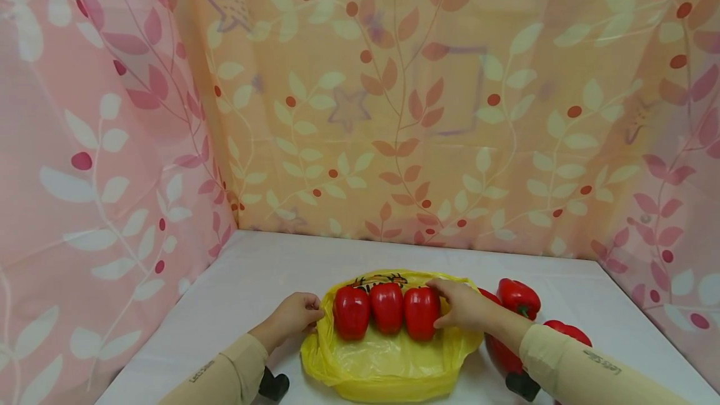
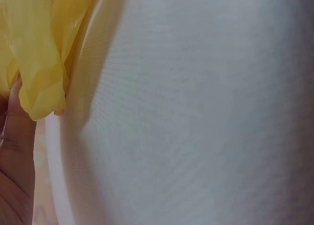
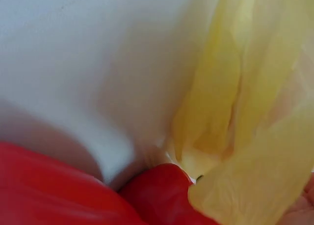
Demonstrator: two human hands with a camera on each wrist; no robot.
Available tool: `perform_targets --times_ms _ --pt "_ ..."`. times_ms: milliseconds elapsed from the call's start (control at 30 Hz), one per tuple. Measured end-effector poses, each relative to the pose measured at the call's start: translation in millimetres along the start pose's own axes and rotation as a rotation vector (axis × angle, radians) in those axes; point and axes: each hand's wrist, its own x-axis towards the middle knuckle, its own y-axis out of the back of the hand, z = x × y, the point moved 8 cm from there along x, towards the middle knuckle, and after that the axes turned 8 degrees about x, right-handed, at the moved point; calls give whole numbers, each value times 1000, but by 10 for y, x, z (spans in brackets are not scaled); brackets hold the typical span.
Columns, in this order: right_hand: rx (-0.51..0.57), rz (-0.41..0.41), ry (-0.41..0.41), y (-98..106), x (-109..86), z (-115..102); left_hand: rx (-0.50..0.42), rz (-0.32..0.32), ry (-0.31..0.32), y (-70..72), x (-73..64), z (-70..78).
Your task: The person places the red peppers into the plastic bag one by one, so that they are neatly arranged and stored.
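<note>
At nine o'clock on the yellow bag, the left hand pinches its rim; at two o'clock, the right hand clasps the rightmost pepper of three inside, side by side; more red peppers lie outside, toward three o'clock

Left arm reached forward and inward; left hand pinched, fingers curled. Right arm angled in from its side; right hand gripped, thumb nearer the body than the fingers.
</note>
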Motion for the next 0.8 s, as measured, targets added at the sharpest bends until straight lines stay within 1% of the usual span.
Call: perform_targets --times_ms 233,300,433,600,667,800 --pt "-8 6 22 136 -70 -67 8 5 4 -4 6 -4" --pt "-6 5 32 193 -110 -104 9 6 4 -4 5 -3" --pt "15 10 22 317 -196 -155 6 4 4 -3 4 1" --pt "23 36 49 484 -320 -217 4 4 4 -5 -1 7" --pt "16 50 62 557 -374 -219 4 3 4 -5 -6 9" --pt "6 75 57 696 -488 -160 1 3 5 -8 -11 10"
